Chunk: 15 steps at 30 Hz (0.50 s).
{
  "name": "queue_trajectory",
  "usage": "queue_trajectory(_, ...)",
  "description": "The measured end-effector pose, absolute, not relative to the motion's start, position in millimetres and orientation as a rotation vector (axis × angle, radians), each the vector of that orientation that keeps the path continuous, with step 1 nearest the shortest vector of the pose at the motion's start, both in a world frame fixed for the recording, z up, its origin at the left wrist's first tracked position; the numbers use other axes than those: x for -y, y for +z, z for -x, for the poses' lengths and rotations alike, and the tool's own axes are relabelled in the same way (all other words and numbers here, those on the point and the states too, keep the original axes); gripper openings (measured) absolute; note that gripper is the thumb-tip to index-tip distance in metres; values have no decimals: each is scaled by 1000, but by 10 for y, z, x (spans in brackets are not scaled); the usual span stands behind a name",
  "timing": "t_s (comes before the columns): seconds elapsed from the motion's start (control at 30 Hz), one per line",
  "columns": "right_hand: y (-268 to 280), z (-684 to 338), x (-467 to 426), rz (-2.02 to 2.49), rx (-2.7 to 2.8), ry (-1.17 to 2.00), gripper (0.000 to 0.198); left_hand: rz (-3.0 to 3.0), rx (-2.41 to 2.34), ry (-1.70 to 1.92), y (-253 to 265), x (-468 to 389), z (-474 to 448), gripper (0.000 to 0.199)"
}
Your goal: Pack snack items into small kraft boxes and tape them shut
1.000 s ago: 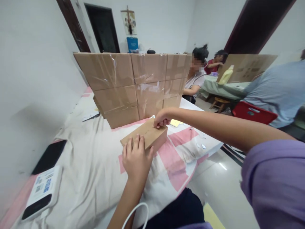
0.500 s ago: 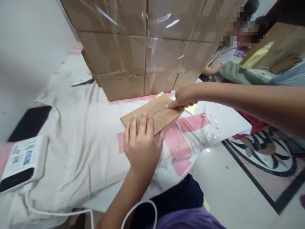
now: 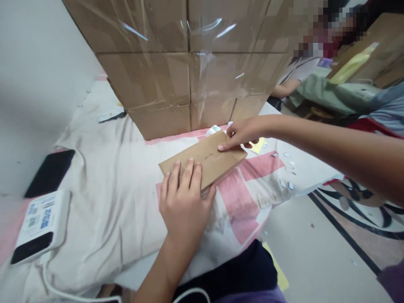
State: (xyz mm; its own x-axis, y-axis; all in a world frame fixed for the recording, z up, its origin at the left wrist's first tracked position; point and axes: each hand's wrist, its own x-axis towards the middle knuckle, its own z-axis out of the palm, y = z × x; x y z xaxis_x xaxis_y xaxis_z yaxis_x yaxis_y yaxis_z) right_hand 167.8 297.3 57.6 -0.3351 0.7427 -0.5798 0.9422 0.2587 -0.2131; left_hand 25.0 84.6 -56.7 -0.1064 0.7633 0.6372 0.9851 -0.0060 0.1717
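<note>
A flat brown cardboard box [image 3: 210, 158] lies at a slant on the cloth-covered table, with a small dark mark on its top. My left hand [image 3: 186, 193] rests over its near left part, fingers laid across the top and thumb against the near side, holding it. At the box's far right end, my right hand [image 3: 244, 132] presses its thumb on the top face. Its other fingers curl by the end edge and are partly hidden. Beside that hand are a yellow paper piece [image 3: 257, 146] and a crumpled clear-and-white scrap [image 3: 213, 130].
Taped cardboard boxes [image 3: 158, 80] are stacked right behind. At left sit a white device [image 3: 47, 219] with a cable and a black flat object [image 3: 50, 172]. Small paper scraps [image 3: 291, 185] lie near the table's right edge. Another person's forearm [image 3: 285, 88] shows at upper right.
The view has shifted slightly. My right hand's fingers have lifted and curled more at the box's end, its thumb still on top. My left hand stays on the box.
</note>
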Motion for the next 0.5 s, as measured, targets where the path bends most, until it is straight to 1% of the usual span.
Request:
queue_trajectory(0.2,360,-1799,-2901,-1569,-2238,-1122,55,1783,1894,-800,-548,-857,-251,48)
queue_trajectory(0.23,317,-1799,-2903,-1581,-2269,-1143,55,1786,1894,-784,-540,-859,-254,48)
queue_trajectory(0.3,242,-1759,-2921,-1620,-2411,-1084,56,1800,1902,-741,-527,-863,-263,50)
queue_trajectory(0.37,177,-1700,-2948,-1673,-2546,-1020,62,1805,1916,-702,-527,-867,-270,52)
queue_trajectory(0.4,144,-1684,-2959,-1682,-2571,-1065,65,1797,1916,-698,-533,-869,-270,52)
queue_trajectory(0.43,109,-1686,-2964,-1654,-2567,-1185,68,1789,1909,-701,-544,-871,-266,53)
queue_trajectory(0.5,27,-1758,-2948,-1504,-2515,-1540,78,1775,1878,-732,-574,-872,-238,56)
